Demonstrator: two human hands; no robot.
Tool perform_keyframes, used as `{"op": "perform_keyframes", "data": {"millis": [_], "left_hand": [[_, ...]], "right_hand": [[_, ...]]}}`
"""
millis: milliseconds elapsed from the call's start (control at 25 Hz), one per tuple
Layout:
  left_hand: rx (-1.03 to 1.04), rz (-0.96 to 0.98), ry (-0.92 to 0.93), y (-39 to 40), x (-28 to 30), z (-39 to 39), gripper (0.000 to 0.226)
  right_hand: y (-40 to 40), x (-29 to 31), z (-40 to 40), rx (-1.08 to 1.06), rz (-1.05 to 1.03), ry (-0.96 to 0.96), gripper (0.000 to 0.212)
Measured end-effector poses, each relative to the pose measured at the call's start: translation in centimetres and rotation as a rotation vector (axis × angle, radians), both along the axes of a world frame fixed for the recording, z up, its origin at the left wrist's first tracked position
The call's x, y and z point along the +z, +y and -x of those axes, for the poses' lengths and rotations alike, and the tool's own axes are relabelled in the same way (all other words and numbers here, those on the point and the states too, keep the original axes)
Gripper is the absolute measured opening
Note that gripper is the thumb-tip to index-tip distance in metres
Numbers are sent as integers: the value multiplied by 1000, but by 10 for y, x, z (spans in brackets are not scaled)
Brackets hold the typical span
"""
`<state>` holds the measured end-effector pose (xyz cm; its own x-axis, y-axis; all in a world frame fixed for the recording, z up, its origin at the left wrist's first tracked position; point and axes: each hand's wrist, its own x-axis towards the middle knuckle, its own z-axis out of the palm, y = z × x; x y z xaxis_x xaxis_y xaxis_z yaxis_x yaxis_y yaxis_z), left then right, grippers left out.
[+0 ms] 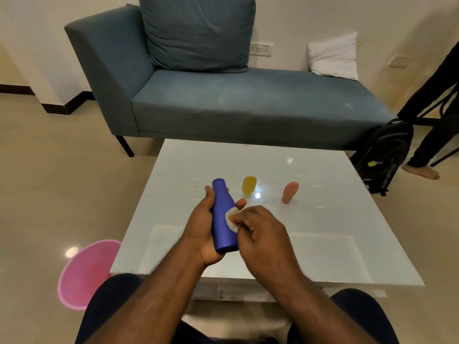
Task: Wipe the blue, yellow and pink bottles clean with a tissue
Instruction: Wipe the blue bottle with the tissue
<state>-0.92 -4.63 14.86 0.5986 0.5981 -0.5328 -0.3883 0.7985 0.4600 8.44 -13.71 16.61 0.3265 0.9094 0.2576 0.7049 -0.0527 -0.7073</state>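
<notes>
Above the near edge of the glossy white surface (335,244), the left hand (202,228) grips a tall blue plastic bottle (224,217) tilted away, while the right hand (260,233) pinches a small white wad of tissue (231,218) against its side. Farther back stand a squat yellow bottle (248,185) and a pink bottle (289,192), well apart.

The room is bright with soft, warm light from above. Small white shiny spots sit on the white table (323,219) and on the floor (37,194) near the pink bin (84,274). The right hand (263,234) looks a little blurry. Straight lines bend near the picture's edges.
</notes>
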Motion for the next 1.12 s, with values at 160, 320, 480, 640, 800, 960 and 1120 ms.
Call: {"op": "perform_keyframes", "data": {"millis": [160, 320, 480, 640, 800, 960, 1120], "left_hand": [[-16, 20, 45, 6, -7, -2, 57], [-91, -30, 57, -4, -2, -7, 52], [-127, -52, 57, -3, 0, -7, 45], [-138, -33, 49, 3, -2, -6, 48], [-175, -125, 93, -5, -3, -11, 49], [-143, -122, 115, 1, -6, -8, 52], [-15, -89, 179, 10, -18, -5, 46]], "right_hand": [[-10, -8, 10, 55, 8, -159, 20], [19, -3, -4, 7, -24, -143, 20], [25, 0, -8, -14, -9, -53, 14], [-5, -4, 8, 84, -27, -71, 22], [21, 0, -14, -29, -86, -98, 19], [18, 0, -10, -14, -110, 25, 15], [-15, -24, -2, 68, -18, 54, 18]]}}
